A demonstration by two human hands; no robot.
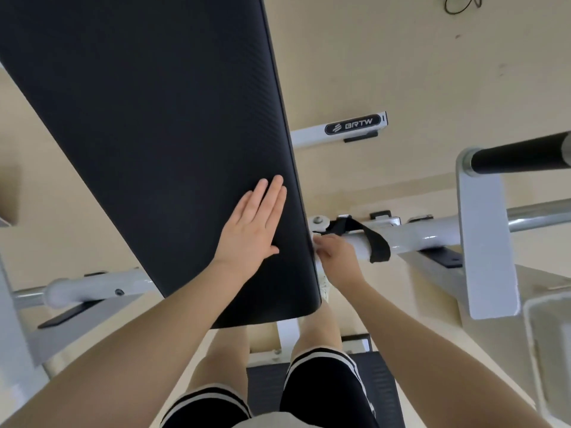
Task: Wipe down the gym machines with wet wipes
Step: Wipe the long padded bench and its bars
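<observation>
Pressing my left hand (251, 225) flat on the black bench pad (148, 143), I keep the palm open and the fingers straight and together, holding nothing. The pad runs from the top left of the head view down to a rounded end just above my knees.

My right hand (335, 259) is curled at the pad's right edge, where the white frame tube (411, 237) meets it. The fingers are closed around a white wet wipe (324, 281); a crumpled end hangs below the hand, against the pad's edge. How much of the wipe sits inside the grip I cannot tell. A black strap (369, 240) loops over the tube just beside my knuckles.

Farther right, a white upright plate (485, 242) carries a black foam-covered handle (522, 157) at its top. Beyond the pad, a white bar bears a black label reading BRTW (352, 125). On the left, another white tube with a rounded end (92, 287) pokes out from under the pad. The floor (401, 57) is pale beige, and a dark cable (460, 3) lies coiled at the top of the view. My black shorts with white stripes (321, 387) show at the bottom, over a dark ribbed mat (381, 384).
</observation>
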